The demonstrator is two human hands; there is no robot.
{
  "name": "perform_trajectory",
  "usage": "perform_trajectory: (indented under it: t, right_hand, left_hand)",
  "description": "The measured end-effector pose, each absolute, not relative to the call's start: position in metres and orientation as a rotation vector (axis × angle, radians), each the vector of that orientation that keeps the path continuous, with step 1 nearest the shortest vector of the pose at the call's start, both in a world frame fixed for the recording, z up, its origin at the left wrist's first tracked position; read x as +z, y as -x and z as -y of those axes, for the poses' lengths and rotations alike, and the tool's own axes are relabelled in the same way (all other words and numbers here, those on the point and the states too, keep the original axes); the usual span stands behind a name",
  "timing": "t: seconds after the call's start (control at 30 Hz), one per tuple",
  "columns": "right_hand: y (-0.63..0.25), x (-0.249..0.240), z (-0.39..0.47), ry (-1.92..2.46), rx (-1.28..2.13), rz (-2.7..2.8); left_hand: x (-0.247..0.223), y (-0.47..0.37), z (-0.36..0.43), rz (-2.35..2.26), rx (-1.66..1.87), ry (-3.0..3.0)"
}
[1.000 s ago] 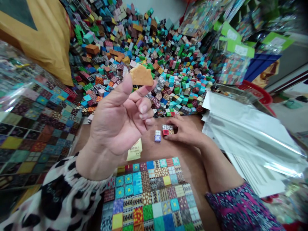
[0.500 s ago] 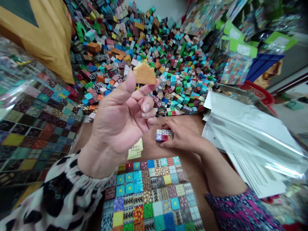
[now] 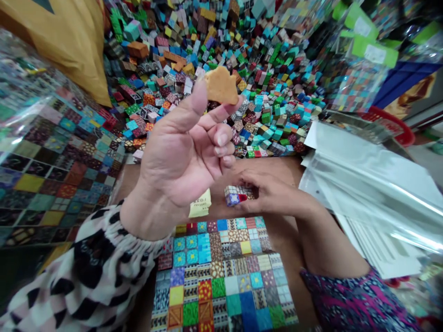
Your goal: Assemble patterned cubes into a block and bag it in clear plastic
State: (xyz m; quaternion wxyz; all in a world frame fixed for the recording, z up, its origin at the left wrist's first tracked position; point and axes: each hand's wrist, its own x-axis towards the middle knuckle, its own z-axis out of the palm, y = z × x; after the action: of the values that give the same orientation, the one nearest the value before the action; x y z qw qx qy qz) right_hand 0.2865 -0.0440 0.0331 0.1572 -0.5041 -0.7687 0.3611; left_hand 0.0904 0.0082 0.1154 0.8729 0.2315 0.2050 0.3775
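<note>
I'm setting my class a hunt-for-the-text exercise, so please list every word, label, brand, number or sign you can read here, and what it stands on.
No text can be read with certainty.
Yellow packet near the left hand: dark print, too small and blurred to read.
White labels on the green strips: too blurred to read.
Small blocks at the right hand: patterns, no lettering discernible.

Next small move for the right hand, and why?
Probably bring the small blocks toward the block grid with the right hand: its thumb and fingers close around them, and the grid lies nearby, nearer the wearer. The left hand seems occupied, pinching a tan piece.
</note>
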Motion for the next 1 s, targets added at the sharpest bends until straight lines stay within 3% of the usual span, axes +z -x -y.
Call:
perform_trajectory:
  t: [0.17,1.0]
  right_hand:
    - [-0.283,0.047,0.05,1.234,1.32,2.208]
    - [-0.268,0.055,0.067,1.245,1.41,2.43]
  left_hand:
    - [0.114,-0.092,-0.009,-0.437,0.801,-0.452]
    - [0.115,-0.092,-0.009,-0.45,0.762,-0.649]
